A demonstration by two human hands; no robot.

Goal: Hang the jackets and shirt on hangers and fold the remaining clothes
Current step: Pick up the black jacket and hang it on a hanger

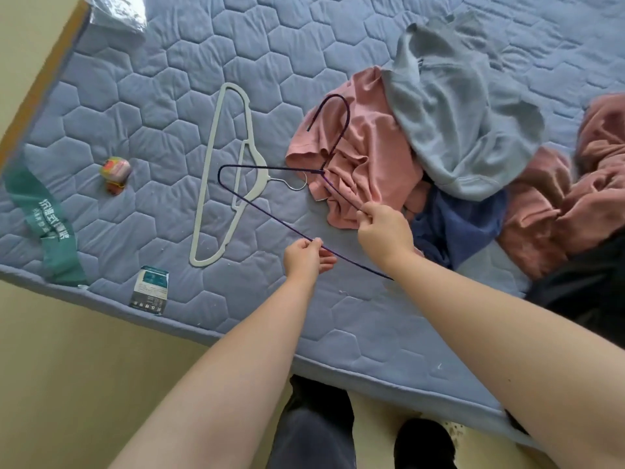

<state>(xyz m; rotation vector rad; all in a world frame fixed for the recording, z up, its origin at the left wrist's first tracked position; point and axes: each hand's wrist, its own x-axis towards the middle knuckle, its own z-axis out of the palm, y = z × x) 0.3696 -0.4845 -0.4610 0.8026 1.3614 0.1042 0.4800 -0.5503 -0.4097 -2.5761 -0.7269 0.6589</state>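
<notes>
I hold a thin purple wire hanger (270, 211) above the blue quilted mattress (162, 106). My left hand (306, 253) pinches its long bottom bar. My right hand (384, 231) grips the sloping shoulder wire nearer the pile. The hook points away from me over a pink garment (355, 154). A white plastic hanger (221, 170) lies flat on the mattress to the left. The clothes pile holds a grey-blue sweatshirt (463, 120), a dark blue garment (463, 225) and more pink fabric (581, 198).
A small pink and yellow object (115, 170) lies at the left. A green strap (44, 221) and a printed label (149, 289) hang at the mattress's near edge. Dark fabric (588, 289) lies at the right. Crinkled plastic (115, 11) sits at the far left corner.
</notes>
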